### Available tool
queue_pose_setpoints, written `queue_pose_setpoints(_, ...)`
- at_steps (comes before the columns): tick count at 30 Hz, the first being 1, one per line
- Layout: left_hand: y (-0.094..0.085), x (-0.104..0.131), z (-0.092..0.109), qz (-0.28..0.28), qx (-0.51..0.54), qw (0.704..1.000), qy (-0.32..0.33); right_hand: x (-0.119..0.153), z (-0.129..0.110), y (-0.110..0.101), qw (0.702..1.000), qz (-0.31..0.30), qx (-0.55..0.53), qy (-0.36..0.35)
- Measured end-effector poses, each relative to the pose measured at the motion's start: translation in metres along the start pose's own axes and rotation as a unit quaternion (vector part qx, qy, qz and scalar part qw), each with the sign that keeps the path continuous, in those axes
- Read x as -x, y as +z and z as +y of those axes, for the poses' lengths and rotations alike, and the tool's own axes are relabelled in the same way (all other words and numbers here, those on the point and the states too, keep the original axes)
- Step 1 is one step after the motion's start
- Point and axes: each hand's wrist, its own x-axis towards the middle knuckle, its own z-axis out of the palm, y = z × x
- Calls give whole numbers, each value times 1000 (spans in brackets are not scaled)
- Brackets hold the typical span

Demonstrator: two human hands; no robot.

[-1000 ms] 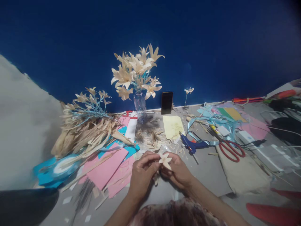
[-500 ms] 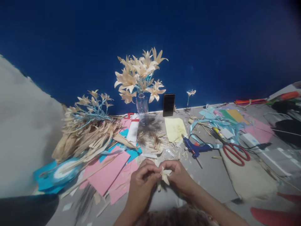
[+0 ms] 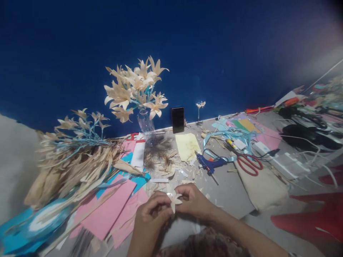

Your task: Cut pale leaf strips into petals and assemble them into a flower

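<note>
A small cream flower (image 3: 174,201) with pointed petals is between my two hands, low in the middle of the view. My left hand (image 3: 156,210) pinches it from the left, fingers curled. From the right, my right hand (image 3: 191,198) grips its other side with thumb and fingers. Behind them lie husk scraps (image 3: 167,162) and a yellow paper (image 3: 187,146). A blue glue gun (image 3: 210,164) rests to the right of the yellow paper.
A clear vase (image 3: 146,125) holds large cream flowers. A phone (image 3: 178,120) leans on the blue wall. Dried husks (image 3: 77,167) and pink paper (image 3: 109,205) lie left; red-handled scissors (image 3: 250,165), cloth (image 3: 257,189) and a power strip (image 3: 284,162) lie right.
The view has turned to the right, so the table's objects appear further left. The flower's face shows more openly between my hands, which still hold it.
</note>
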Motion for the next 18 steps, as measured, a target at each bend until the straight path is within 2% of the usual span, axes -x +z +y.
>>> queue_pose_setpoints(3,4,3,-2,-11,73,995,-71,5,-5,-1,999,-4,44,-5)
queue_pose_setpoints(6,2,9,-6,-38,108,987,-109,10,-5,-6,997,-23,72,-6)
queue_pose_setpoints(8,-3,15,-8,-45,116,986,-115,14,-3,-12,997,-21,79,-18)
queue_pose_setpoints(12,-15,27,-10,-23,89,989,-113,20,6,-31,995,39,72,-53)
queue_pose_setpoints(18,-14,36,-6,-26,61,994,-91,24,10,-51,998,63,8,-6)
